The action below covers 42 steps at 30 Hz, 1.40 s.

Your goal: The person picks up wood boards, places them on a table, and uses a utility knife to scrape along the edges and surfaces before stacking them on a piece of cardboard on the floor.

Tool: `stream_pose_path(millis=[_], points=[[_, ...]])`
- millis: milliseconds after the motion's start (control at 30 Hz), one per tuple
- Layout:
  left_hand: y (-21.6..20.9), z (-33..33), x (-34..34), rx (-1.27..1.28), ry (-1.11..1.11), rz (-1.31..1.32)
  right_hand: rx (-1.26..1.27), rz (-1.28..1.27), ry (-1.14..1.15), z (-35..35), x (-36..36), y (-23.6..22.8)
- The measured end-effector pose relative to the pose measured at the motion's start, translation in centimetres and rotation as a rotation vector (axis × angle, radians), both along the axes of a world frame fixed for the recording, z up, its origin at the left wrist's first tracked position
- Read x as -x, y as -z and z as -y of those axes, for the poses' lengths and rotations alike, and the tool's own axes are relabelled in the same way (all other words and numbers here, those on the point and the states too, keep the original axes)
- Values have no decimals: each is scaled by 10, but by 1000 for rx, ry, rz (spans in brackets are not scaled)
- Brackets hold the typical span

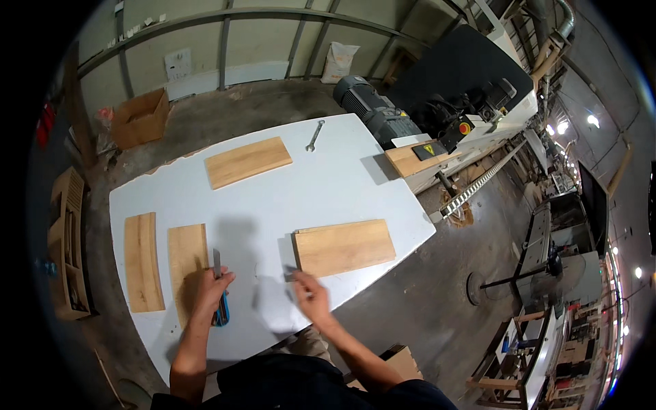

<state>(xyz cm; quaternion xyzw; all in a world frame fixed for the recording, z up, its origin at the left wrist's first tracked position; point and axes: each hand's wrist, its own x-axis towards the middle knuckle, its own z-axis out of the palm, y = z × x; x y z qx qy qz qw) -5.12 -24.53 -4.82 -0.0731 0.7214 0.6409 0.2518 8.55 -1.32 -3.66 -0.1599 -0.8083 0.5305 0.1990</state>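
My left hand [210,290] is closed around what looks like a utility knife, its grey blade [217,260] pointing up and away from me and its blue and black handle [222,313] showing below the fist. Beneath that hand lies a wooden board [186,249], partly covered by it. My right hand [312,295] is curled with fingertips together just off the near left corner of another wooden board [345,247]. Something small and dark shows at those fingertips, too blurred to name. Both boards lie flat on the white tabletop [256,205].
More wooden boards lie at the table's left [142,263] and far side [248,162]. A wrench [315,136] rests near the far edge. Beyond the right corner stands a machine with a grey motor [376,109]. A cardboard box [140,117] sits on the floor, far left.
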Motion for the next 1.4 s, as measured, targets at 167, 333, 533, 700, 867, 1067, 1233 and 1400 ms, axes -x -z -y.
stream_pose_path(millis=[167,333,533,700,867,1067,1233,1400], points=[[15,-35,36,236,-24,-113,108,-5,389,-171,-7,-11],[15,-89,12,710,-78,-876,479,-47,438,-309,52,1],[15,-188,-34,591,24,-529,1256,-40,249,-399,171,8],[-34,-236,-38,667,-114,-687,1033,91,92,-382,167,24],[-66,-283,-58,-28,-242,-260,1370,-31,-185,-278,77,2],[-51,-269,-61,-382,-275,-45,1309,313,-338,-223,-8,-50],[-35,-236,-66,-349,-199,-92,816,605,-455,-263,-46,-57],[-23,-219,-62,1058,-125,-943,45,277,77,-312,-43,-23]])
